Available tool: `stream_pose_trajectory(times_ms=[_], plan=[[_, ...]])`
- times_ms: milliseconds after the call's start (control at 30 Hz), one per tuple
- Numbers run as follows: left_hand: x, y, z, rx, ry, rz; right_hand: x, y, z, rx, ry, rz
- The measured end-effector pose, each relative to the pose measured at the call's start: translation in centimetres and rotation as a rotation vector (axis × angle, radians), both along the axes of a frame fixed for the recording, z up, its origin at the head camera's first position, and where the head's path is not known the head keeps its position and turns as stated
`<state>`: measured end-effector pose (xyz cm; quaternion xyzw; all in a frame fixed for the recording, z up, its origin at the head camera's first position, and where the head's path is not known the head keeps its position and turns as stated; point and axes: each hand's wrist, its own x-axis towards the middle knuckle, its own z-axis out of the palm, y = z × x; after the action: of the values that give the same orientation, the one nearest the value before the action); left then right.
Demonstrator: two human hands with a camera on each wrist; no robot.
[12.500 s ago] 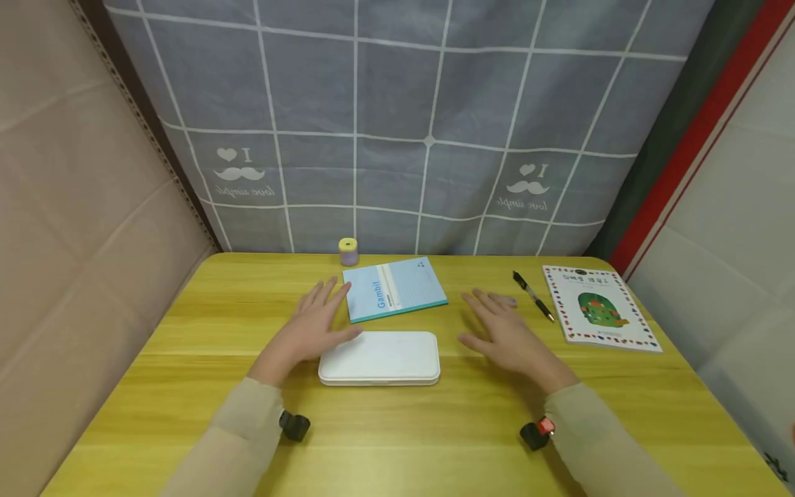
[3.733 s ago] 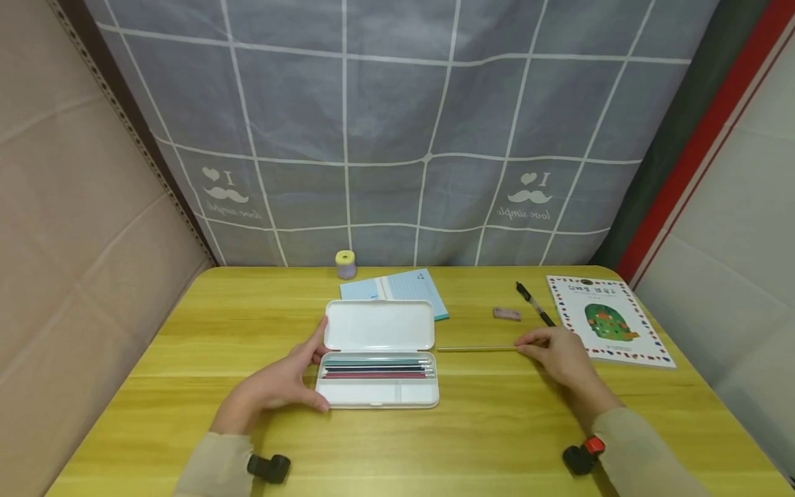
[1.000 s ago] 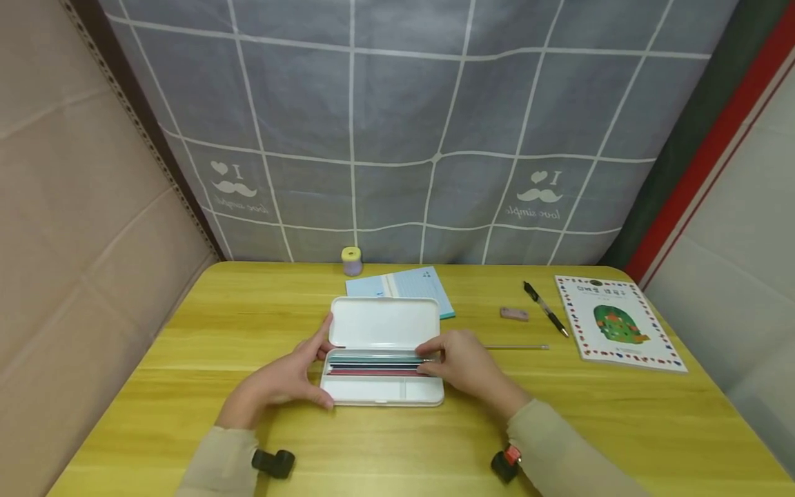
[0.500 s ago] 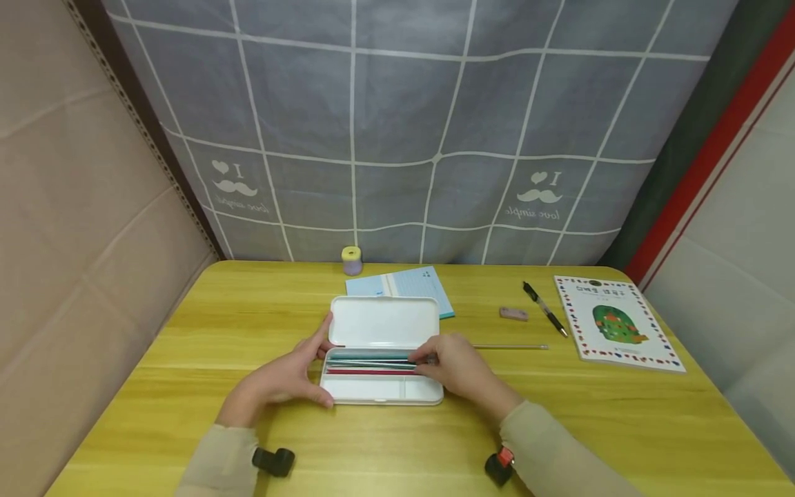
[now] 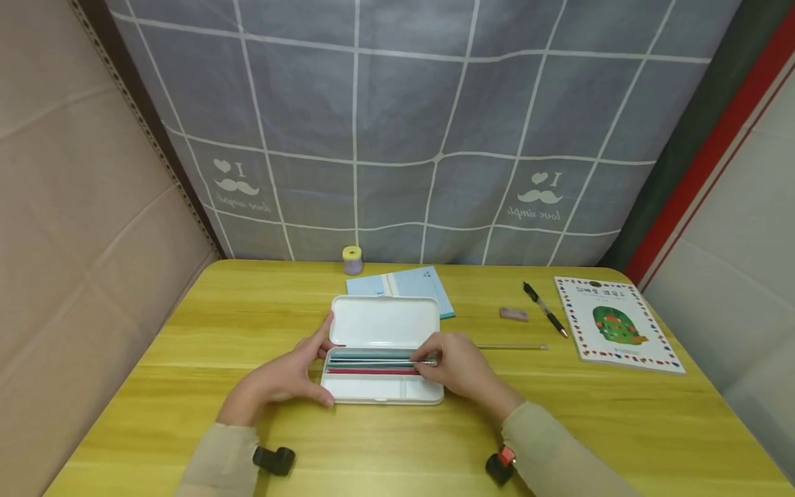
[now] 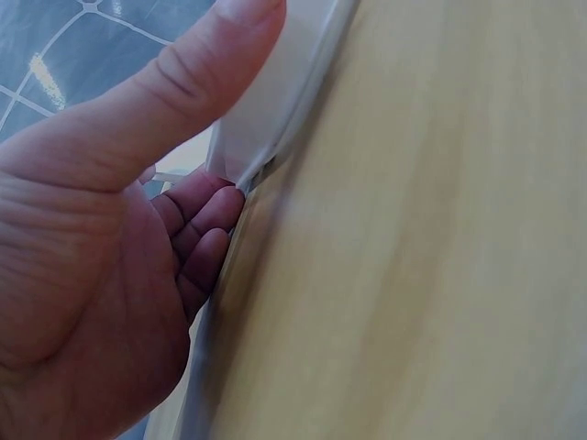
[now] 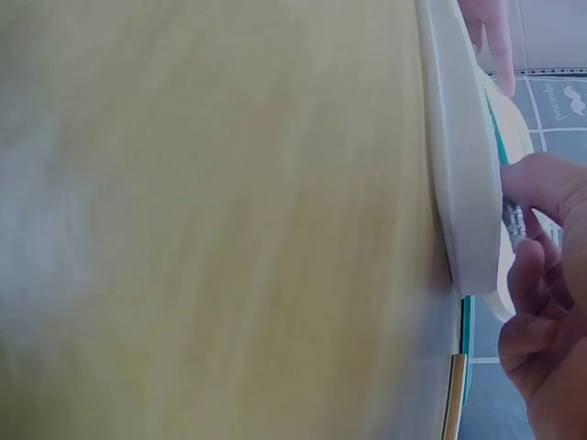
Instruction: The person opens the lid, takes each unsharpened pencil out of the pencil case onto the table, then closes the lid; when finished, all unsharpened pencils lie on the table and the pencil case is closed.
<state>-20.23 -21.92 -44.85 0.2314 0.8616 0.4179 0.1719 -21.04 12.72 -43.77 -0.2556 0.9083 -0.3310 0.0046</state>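
The slim, straight pencil with a silver-coloured end (image 7: 514, 220) should handle light, stiff and slippery, best pinched near that end, as the right hand (image 5: 458, 364) does. It lies at the open, white rectangular pencil case (image 5: 363, 388), whose left end the left hand (image 5: 282, 379) braces, fingers spread.

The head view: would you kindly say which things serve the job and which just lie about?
In use:
open white rectangular pencil case
slim red, teal and dark pencils inside, at least one pinched by the right hand
probably the thin gold pencil alongside

Apparently lying about:
blue paper notebook
yellow-topped lilac cylinder
small pink block
slim black pen
white booklet with green picture
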Motion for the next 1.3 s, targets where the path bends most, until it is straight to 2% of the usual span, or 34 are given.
stream_pose_trajectory(times_ms=[233,367,567,800,1300], plan=[[0.2,0.1,0.3,-0.001,-0.003,0.009,-0.2,1.0,-0.1,-0.175,-0.010,0.021],[0.2,0.1,0.4,-0.002,-0.004,0.008,-0.4,1.7,-0.1,-0.227,-0.012,0.040],[0.2,0.0,0.3,0.020,0.002,-0.008,-0.6,2.9,-0.2,-0.239,-0.031,0.037],[0.0,0.1,0.3,0.021,0.003,-0.008,-0.7,4.6,-0.1,-0.261,-0.007,0.011],[0.0,0.0,0.5,0.016,-0.013,-0.001,-1.0,10.4,-0.3,-0.174,0.002,-0.073]])
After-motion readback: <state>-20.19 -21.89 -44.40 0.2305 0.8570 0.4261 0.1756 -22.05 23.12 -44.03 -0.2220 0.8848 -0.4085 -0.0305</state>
